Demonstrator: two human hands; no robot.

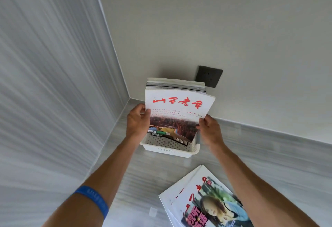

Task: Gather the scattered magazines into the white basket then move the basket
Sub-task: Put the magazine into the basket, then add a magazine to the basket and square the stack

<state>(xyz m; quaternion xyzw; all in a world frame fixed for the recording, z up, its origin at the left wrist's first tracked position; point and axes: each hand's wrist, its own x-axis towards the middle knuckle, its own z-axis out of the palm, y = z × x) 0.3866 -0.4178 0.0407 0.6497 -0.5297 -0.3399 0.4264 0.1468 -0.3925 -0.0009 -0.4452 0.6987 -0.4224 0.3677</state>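
Glossy magazine (177, 111) over perforated basket (168, 147)

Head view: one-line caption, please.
Both hands lower a magazine into the white basket; more magazines wait on the floor.

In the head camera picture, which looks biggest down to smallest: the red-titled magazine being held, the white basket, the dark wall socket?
1. Red-titled white magazine, though it partly hides the basket, so this ranking is unsure.
2. White perforated plastic basket.
3. Dark square wall socket, clearly smallest.
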